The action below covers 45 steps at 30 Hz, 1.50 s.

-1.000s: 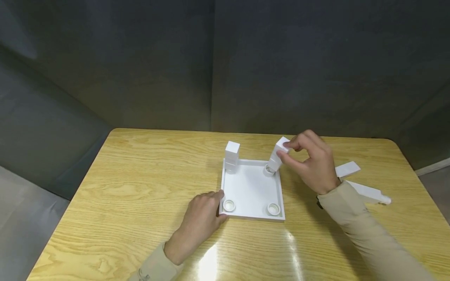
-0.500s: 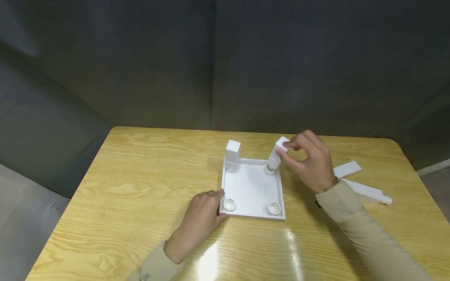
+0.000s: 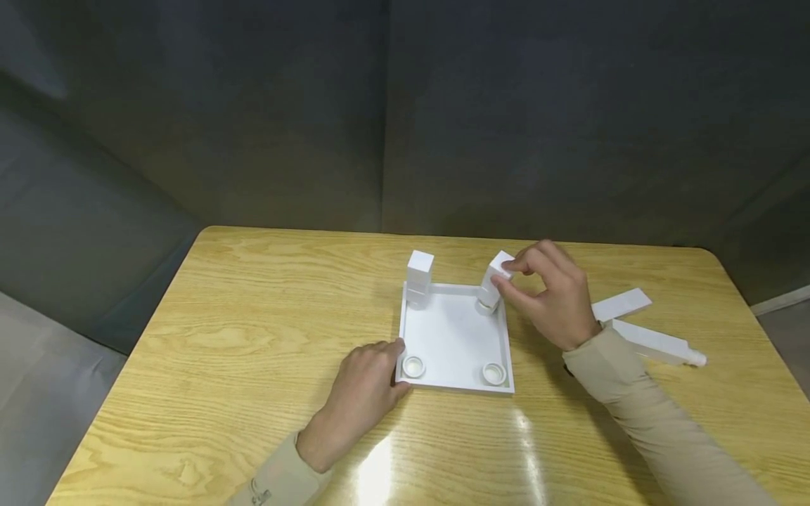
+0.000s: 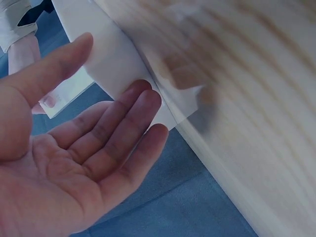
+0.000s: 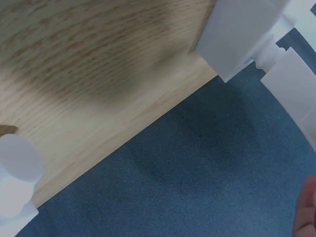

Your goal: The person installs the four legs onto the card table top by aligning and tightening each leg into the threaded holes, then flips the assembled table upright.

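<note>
A white square tabletop [image 3: 452, 344] with a raised rim lies upturned on the wooden table, a round socket in each corner. My left hand [image 3: 363, 386] holds its near left corner, thumb at the front edge; the left wrist view shows the loosely bent fingers [image 4: 123, 148] against its side. Thumb and index finger of my right hand [image 3: 557, 299] pinch the upper end of a white square table leg [image 3: 490, 288]. That leg leans slightly right, its lower end at the far right socket; how deep it sits is hidden. Another leg [image 3: 418, 275] stands upright in the far left corner.
Two loose white legs lie right of the tabletop: one leg [image 3: 623, 304] farther back, partly behind the wrist, and one leg [image 3: 654, 343] with a rounded end. The near left socket [image 3: 414, 366] and near right socket [image 3: 493, 374] hold no leg. Dark cloth panels surround the table.
The pinched leg has come more upright, its top shifting slightly left, and its lower end now covers the socket opening. My right hand has moved left and slightly down with it; my left hand stays put.
</note>
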Motion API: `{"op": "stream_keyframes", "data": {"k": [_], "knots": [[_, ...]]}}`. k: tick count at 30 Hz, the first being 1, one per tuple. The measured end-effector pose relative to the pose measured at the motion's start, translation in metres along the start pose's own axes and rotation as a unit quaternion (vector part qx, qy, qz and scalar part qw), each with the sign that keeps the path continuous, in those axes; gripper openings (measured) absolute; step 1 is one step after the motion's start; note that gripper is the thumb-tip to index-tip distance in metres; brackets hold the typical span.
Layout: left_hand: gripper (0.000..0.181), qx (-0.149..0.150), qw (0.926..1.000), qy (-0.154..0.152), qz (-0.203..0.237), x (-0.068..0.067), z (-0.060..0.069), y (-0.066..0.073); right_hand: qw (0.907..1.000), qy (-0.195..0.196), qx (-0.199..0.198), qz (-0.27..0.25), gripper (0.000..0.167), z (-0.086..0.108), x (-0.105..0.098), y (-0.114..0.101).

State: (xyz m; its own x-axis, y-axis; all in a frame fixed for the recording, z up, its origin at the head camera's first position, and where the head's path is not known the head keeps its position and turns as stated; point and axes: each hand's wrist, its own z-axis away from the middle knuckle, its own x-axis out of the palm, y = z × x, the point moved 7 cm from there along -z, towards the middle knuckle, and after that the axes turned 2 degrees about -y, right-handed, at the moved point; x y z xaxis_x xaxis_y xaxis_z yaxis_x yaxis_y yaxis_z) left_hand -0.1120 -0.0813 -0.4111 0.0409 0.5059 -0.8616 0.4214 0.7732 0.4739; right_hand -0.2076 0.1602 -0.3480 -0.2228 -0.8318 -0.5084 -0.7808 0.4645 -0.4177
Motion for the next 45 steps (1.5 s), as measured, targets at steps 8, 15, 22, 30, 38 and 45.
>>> {"op": "stream_keyframes", "data": {"k": [8, 15, 22, 30, 38, 45], "knots": [[0.052, -0.002, 1.0, -0.002, -0.001, -0.001, -0.001, 0.001, 0.9984, -0.046, 0.005, 0.033, 0.027, 0.005, 0.002, 0.004], [0.052, -0.002, 0.9999, -0.001, 0.011, -0.001, -0.001, -0.001, 0.9988, -0.042, -0.003, 0.026, 0.03, 0.003, -0.002, 0.002], [0.052, -0.002, 1.0, 0.0, 0.009, 0.0, -0.001, -0.001, 0.9983, -0.053, 0.008, 0.022, 0.022, 0.002, -0.004, 0.002], [0.051, 0.002, 1.0, 0.006, 0.0, 0.0, -0.001, 0.0, 0.9984, -0.049, 0.007, 0.027, 0.021, 0.002, -0.005, 0.001], [0.055, -0.003, 1.0, -0.001, 0.005, 0.0, 0.0, -0.001, 0.9977, -0.059, 0.014, 0.029, 0.021, 0.002, -0.006, 0.002], [0.055, -0.001, 0.9999, -0.001, 0.012, 0.0, -0.001, 0.0, 0.9986, -0.047, 0.011, 0.024, 0.019, 0.002, -0.008, 0.003]]}}
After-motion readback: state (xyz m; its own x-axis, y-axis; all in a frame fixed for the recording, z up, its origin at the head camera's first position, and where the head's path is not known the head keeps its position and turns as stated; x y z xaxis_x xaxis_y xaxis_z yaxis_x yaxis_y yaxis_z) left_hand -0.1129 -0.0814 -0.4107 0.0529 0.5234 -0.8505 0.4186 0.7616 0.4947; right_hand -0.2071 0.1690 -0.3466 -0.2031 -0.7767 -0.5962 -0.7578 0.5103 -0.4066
